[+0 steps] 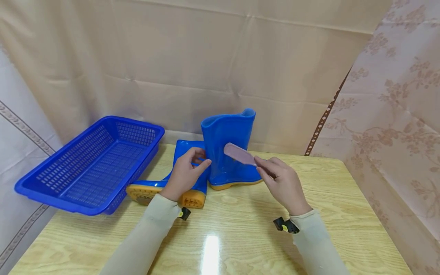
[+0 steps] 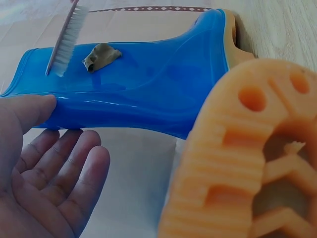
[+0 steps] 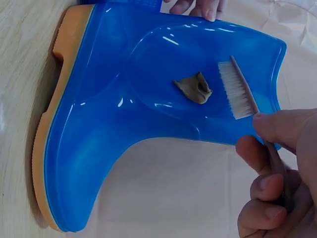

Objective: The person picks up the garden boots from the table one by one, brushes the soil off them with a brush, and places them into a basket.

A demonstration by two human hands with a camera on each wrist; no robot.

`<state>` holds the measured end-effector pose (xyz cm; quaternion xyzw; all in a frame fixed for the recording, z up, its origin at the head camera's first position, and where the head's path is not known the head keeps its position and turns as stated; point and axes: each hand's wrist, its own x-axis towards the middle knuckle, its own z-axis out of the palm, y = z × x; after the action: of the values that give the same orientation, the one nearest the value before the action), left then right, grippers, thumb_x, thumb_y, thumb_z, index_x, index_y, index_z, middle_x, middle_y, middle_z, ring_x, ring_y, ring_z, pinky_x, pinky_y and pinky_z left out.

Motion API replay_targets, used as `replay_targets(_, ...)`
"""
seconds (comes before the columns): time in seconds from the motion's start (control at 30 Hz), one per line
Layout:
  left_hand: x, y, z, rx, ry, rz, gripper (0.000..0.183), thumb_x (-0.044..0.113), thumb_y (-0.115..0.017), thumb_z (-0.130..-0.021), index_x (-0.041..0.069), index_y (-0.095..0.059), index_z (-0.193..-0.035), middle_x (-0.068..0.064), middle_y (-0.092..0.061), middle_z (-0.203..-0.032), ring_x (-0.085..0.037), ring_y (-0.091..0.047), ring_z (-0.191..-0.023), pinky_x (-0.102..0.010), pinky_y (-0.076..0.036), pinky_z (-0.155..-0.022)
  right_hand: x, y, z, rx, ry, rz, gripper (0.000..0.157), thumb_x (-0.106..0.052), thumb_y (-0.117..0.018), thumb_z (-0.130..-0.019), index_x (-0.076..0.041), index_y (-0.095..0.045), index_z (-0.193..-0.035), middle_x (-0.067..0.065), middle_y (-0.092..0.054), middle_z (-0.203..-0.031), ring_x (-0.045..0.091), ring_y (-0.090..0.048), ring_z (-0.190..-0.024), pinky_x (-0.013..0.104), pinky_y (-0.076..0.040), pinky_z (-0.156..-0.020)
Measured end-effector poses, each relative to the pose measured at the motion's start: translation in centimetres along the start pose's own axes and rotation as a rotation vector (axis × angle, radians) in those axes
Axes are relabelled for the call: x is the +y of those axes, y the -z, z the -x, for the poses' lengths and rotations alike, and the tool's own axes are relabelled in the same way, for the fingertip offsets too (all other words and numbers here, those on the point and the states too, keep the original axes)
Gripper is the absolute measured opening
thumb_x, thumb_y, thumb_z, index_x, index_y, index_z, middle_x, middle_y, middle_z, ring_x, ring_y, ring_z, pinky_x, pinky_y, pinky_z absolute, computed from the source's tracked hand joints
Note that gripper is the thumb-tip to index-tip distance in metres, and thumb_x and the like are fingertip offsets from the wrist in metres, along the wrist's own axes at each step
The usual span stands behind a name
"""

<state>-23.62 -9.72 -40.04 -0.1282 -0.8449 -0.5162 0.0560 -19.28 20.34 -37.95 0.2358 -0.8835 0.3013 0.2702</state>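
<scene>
Round the handle of a brush (image 1: 239, 154), the right hand (image 1: 283, 183) holds its fingers curled in a firm pinch. At the back edge of an upright boot's shaft, the left hand (image 1: 185, 173) is loosely spread, its thumb against the rubber and its fingers relaxed. The upright boot (image 1: 223, 135), glossy blue with an orange-yellow sole, stands on the worktop (image 1: 237, 221), toe to the right. Both wrist views show pale bristles and a crumpled brownish lump (image 3: 194, 89) on the shaft just beside them; the head view has the brush back in front there. Whether the bristles touch the boot, I cannot tell. A second boot (image 1: 194, 198) lies left of it, patterned sole toward the person. Only the head view takes in the whole blue basket (image 1: 110, 162) farther left; a beige curtain (image 1: 165, 76) hangs behind.
</scene>
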Motion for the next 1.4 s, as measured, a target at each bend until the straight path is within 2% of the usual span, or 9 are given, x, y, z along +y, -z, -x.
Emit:
replay_targets(0.23,-0.1,-0.1,-0.1,0.039,0.011,0.006,0.032,0.034,-0.065,-0.104,0.013,-0.061,-0.128,-0.004,-0.068,-0.121,-0.022,-0.061,-0.105,-0.042,-0.055,-0.092,-0.1,-0.2,0.0,-0.033,-0.046,0.056,0.031,-0.014,-0.074,-0.097,-0.015,-0.075,-0.128,-0.006,-0.064,-0.087,0.007,-0.046,-0.063,0.024,-0.039,-0.051)
replay_targets(0.33,-0.2,-0.2,-0.1,0.085,0.013,-0.001,0.022,0.027,-0.063,-0.105,0.011,-0.065,-0.121,-0.006,-0.070,-0.113,-0.023,-0.061,-0.100,-0.041,-0.053,-0.087,-0.1,-0.1,0.0,-0.052,-0.076,0.065,0.031,-0.014,-0.074,-0.098,-0.014,-0.074,-0.129,-0.005,-0.065,-0.086,0.009,-0.045,-0.062,0.024,-0.038,-0.050)
replay_targets(0.4,-0.3,-0.3,0.0,0.093,0.007,-0.017,0.018,0.024,-0.063,-0.105,0.012,-0.067,-0.119,-0.005,-0.071,-0.110,-0.022,-0.063,-0.099,-0.041,-0.053,-0.086,-0.1,0.0,0.1,-0.065,-0.095,0.064,0.031,-0.014,-0.074,-0.098,-0.014,-0.075,-0.128,-0.005,-0.065,-0.084,0.010,-0.045,-0.062,0.025,-0.038,-0.050)
replay_targets(0.5,-0.4,-0.4,0.0,0.068,-0.001,-0.024,0.019,0.024,-0.065,-0.103,0.015,-0.068,-0.119,-0.002,-0.071,-0.111,-0.019,-0.066,-0.100,-0.041,-0.055,-0.087,0.0,0.1,0.1,-0.069,-0.109,0.057,0.030,-0.012,-0.074,-0.097,-0.013,-0.075,-0.127,-0.004,-0.066,-0.084,0.010,-0.045,-0.061,0.025,-0.037,-0.050)
replay_targets(0.67,-0.1,-0.5,0.2,-0.003,0.015,-0.021,0.035,0.033,-0.071,-0.099,0.016,-0.064,-0.128,-0.001,-0.070,-0.118,-0.020,-0.067,-0.105,-0.044,-0.058,-0.090,0.0,0.2,0.1,-0.068,-0.106,0.052,0.030,-0.012,-0.074,-0.097,-0.013,-0.075,-0.127,-0.003,-0.067,-0.085,0.010,-0.046,-0.062,0.024,-0.038,-0.050)
replay_targets(0.87,-0.2,-0.4,0.1,0.026,0.044,-0.055,0.036,0.038,-0.070,-0.100,0.015,-0.064,-0.127,-0.002,-0.070,-0.115,-0.021,-0.065,-0.103,-0.043,-0.058,-0.090,0.0,0.4,0.1,-0.088,-0.131,0.067,0.029,-0.016,-0.074,-0.097,-0.014,-0.076,-0.126,-0.004,-0.068,-0.087,0.011,-0.048,-0.062,0.026,-0.040,-0.051)
replay_targets(1.17,-0.2,-0.5,0.0,0.053,0.013,-0.069,0.030,0.036,-0.065,-0.103,0.014,-0.065,-0.124,-0.003,-0.071,-0.114,-0.023,-0.062,-0.100,-0.043,-0.055,-0.088,0.0,1.5,0.0,-0.097,-0.165,0.076,0.028,-0.013,-0.076,-0.094,-0.015,-0.078,-0.122,-0.005,-0.070,-0.087,0.012,-0.053,-0.066,0.026,-0.044,-0.055)
replay_targets(1.3,-0.2,-0.5,0.0,0.053,0.019,-0.071,0.030,0.036,-0.065,-0.103,0.014,-0.065,-0.124,-0.003,-0.071,-0.114,-0.023,-0.062,-0.101,-0.043,-0.054,-0.088,0.0,1.6,0.0,-0.088,-0.141,0.067,0.028,-0.013,-0.076,-0.094,-0.015,-0.078,-0.122,-0.007,-0.068,-0.085,0.011,-0.052,-0.066,0.025,-0.043,-0.054)
replay_targets(1.4,-0.1,-0.4,0.0,0.039,0.024,-0.076,0.031,0.037,-0.065,-0.103,0.015,-0.064,-0.126,-0.002,-0.070,-0.115,-0.022,-0.062,-0.101,-0.043,-0.055,-0.089,0.0,1.3,-0.1,-0.055,-0.088,0.054,0.028,-0.012,-0.077,-0.094,-0.015,-0.078,-0.122,-0.008,-0.067,-0.083,0.009,-0.050,-0.065,0.025,-0.041,-0.053)
